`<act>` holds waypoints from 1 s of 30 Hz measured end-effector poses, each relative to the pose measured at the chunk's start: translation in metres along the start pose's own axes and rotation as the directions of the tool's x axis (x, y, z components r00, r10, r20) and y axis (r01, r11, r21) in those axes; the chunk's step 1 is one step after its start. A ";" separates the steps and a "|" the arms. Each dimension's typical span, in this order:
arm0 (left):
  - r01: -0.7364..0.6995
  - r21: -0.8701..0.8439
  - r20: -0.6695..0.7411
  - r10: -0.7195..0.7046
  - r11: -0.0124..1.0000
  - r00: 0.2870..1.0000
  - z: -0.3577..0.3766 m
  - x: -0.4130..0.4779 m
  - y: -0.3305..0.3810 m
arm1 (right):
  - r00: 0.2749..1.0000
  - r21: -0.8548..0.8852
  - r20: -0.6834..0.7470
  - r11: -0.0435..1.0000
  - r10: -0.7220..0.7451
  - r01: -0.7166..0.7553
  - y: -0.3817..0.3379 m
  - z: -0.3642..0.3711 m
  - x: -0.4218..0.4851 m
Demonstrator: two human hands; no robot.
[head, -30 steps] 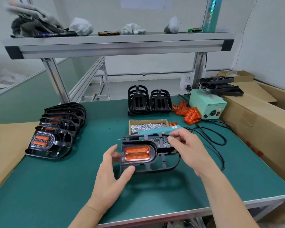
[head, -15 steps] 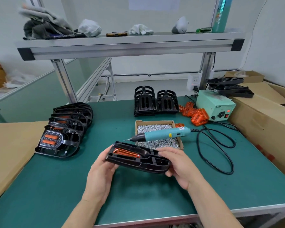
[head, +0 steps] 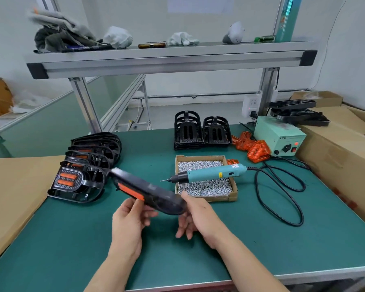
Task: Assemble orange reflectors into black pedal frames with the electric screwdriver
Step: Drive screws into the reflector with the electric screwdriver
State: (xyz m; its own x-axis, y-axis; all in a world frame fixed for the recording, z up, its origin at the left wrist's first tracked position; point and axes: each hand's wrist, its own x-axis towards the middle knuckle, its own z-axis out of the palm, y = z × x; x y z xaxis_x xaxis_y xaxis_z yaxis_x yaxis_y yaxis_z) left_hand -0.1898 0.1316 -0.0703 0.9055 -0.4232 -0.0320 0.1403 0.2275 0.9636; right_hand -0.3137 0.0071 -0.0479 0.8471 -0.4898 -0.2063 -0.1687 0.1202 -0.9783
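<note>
A black pedal frame (head: 154, 193) with an orange reflector in it hangs tilted and blurred above the green table (head: 72, 239). My left hand (head: 130, 220) grips its lower edge from beneath. At the frame's right end my right hand (head: 196, 216) has loose fingers hanging down; only the thumb is near the frame. The teal electric screwdriver (head: 211, 172) lies across the cardboard box of screws (head: 219, 199), tip pointing left. Loose orange reflectors (head: 253, 148) lie at the back right. Two stacks of bare black frames (head: 200, 133) stand behind the box.
A row of frames fitted with reflectors (head: 80, 178) lies at the left, close to the held frame. The screwdriver's power unit (head: 280, 135) and looped black cable (head: 282, 199) are at the right. Cardboard boxes (head: 335, 157) border the right edge, a cardboard sheet (head: 13, 190) the left.
My right hand laid the screwdriver on the screw box, then took the frame with the left. The frame has since swung left and up, and my right hand's fingers have come off it.
</note>
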 end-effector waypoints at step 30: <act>0.331 0.108 -0.594 -0.206 0.937 0.777 -0.133 0.077 0.060 | 0.996 -0.123 -0.017 0.989 -0.082 0.080 0.006 -0.002 -0.007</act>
State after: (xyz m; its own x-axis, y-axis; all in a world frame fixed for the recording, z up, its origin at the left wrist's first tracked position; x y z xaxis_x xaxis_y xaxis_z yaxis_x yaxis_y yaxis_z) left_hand -0.0580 0.2298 -0.0500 0.9130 0.1451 -0.3813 0.3882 -0.0212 0.9213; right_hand -0.3213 0.0094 -0.0520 0.8494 -0.5128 -0.1252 -0.1613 -0.0264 -0.9866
